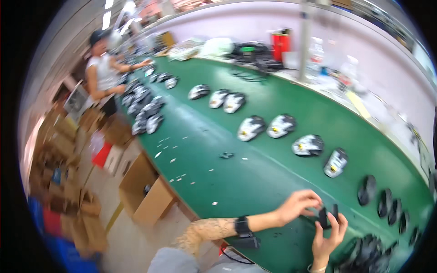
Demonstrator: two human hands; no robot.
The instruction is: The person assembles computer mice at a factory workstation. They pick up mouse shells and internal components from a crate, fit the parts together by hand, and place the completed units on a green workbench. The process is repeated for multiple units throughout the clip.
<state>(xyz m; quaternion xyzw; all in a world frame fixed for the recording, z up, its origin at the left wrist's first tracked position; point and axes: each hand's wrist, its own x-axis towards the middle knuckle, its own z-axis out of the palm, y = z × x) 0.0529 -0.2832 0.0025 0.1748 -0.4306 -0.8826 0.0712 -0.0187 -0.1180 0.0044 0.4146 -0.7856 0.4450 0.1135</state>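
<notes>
Just above the green table [205,182], at the lower right, my two hands meet around a small black part [324,218]. Thumb and fingers of my right hand [328,239] grip it from the near side. Against its far left side, my left hand [298,207] has its fingers bent together; anything between these fingertips is too small to make out. Rounded black pieces [366,190] stand in a row to the right of my hands. Close to my right wrist lies a heap of black parts [368,255].
White-and-black helmet-like shells [308,145] form a line along the table. More are piled [143,102] at the far left, beside another person [102,75]. Small white scraps [173,160] dot the surface. An open cardboard box [145,191] stands against the table's left edge; bottles [315,57] line the back ledge.
</notes>
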